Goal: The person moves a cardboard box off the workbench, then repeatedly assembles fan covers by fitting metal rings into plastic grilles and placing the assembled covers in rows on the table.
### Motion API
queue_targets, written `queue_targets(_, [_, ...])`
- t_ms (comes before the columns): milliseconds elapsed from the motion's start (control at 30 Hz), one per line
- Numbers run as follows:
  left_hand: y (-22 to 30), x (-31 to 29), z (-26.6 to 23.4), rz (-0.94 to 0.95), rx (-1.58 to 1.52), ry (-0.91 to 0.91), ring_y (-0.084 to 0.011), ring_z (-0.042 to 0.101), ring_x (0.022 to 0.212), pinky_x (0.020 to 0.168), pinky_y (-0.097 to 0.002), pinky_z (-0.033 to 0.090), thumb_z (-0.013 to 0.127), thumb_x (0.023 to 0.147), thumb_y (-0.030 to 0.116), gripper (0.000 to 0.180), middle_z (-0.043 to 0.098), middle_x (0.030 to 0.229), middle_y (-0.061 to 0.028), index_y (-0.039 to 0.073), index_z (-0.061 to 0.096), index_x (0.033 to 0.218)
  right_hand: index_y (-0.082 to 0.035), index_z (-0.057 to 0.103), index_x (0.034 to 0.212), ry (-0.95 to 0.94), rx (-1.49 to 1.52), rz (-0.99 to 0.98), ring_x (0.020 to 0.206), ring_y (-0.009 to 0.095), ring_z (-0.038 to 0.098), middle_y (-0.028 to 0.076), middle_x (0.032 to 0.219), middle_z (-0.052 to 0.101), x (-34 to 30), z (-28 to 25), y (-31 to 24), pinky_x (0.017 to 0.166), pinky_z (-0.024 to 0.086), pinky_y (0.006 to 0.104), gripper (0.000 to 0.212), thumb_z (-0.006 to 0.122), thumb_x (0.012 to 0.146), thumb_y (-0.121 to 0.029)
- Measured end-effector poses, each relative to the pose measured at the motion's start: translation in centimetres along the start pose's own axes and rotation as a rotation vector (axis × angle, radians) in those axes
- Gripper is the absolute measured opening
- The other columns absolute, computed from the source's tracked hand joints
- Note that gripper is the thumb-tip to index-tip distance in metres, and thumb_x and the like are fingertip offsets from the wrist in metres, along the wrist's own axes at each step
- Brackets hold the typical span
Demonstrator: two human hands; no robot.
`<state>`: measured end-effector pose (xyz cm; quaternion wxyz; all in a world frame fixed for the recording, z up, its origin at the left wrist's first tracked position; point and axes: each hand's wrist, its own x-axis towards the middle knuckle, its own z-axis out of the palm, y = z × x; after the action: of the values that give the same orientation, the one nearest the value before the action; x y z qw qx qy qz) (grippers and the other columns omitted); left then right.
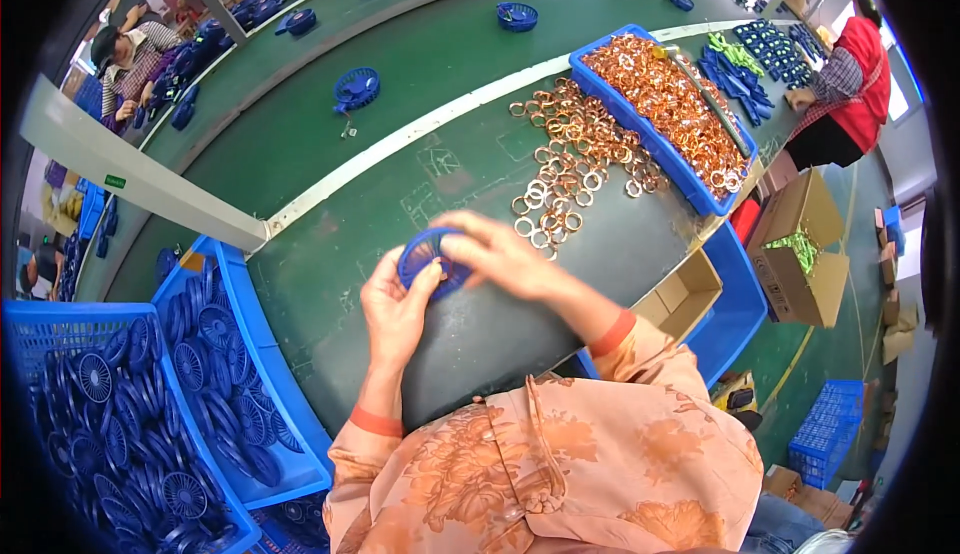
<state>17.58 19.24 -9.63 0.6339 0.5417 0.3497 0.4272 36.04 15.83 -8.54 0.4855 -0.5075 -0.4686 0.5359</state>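
- Head view: my left hand (392,306) pinches a blue cover (422,251) at its near left edge, thumb on top.
- My right hand (505,254) bends over the cover's right side, fingers curled and blurred; I cannot tell whether they grip it or only touch it.
- I have the cover just above the green surface (350,214), in front of my body and tilted.
- Loose copper rings (580,154) spread over the surface beyond my right hand, up against the tray.
- The blue tray (655,146) is heaped with more rings, and a long bar (718,106) lies across them.
- On my left, a blue bin (270,364) and a slatted basket (80,316) hold many blue spoked covers.
- Past the white strip (420,136), blue parts sit spaced out along the belt (430,74).
- On the right, a person in a red vest (868,64) stands beside the surface.
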Motion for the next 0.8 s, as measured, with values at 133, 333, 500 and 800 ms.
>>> queue_targets(133, [0.8, 4.7, 0.8, 0.194, 0.384, 0.137, -0.0079, 0.063, 0.092, 0.087, -0.0236, 0.050, 0.070, 0.092, 0.007, 0.024, 0.071, 0.102, -0.0048, 0.003, 0.068, 0.115, -0.007, 0.064, 0.108, 0.569, -1.076, -0.467, 0.094, 0.030, 0.062, 0.012, 0.106, 0.063, 5.7, -8.7, -0.4, 0.080, 0.052, 0.0413, 0.030, 0.074, 0.086, -0.025])
queue_targets(333, [-2.1, 11.6, 3.3, 0.671, 0.914, -0.039, -0.0338, 0.059, 0.121, 0.110, -0.0498, 0.041, 0.067, 0.083, 0.001, 0.035, 0.071, 0.111, -0.0075, 0.020, 0.072, 0.112, -0.014, 0.068, 0.098, 0.694, -1.470, -0.410, 0.094, 0.032, 0.057, 0.010, 0.095, 0.058, 11.8, -16.6, 3.0, 0.076, 0.050, 0.0438, 0.018, 0.073, 0.082, -0.020])
queue_targets(500, [-5.1, 14.4, 5.6, 0.701, 1.077, -0.230, -0.0335, 0.054, 0.127, 0.113, -0.0533, 0.036, 0.070, 0.082, 0.009, 0.039, 0.065, 0.123, -0.0070, 0.022, 0.069, 0.118, -0.010, 0.069, 0.089, 0.630, -1.310, -0.457, 0.095, 0.032, 0.056, 0.011, 0.095, 0.059, 10.4, -16.7, 3.2, 0.081, 0.047, 0.0450, 0.011, 0.072, 0.082, -0.018])
queue_targets(800, [-9.0, 18.0, 7.1, 0.775, 1.060, -0.161, -0.0359, 0.050, 0.128, 0.106, -0.0491, 0.040, 0.059, 0.091, 0.019, 0.028, 0.060, 0.131, -0.0144, 0.012, 0.067, 0.117, -0.006, 0.061, 0.105, 0.508, 0.165, -0.089, 0.100, 0.013, 0.064, 0.008, 0.111, 0.068, 1.3, -9.4, -1.5, 0.087, 0.054, 0.0294, 0.018, 0.062, 0.100, -0.022])
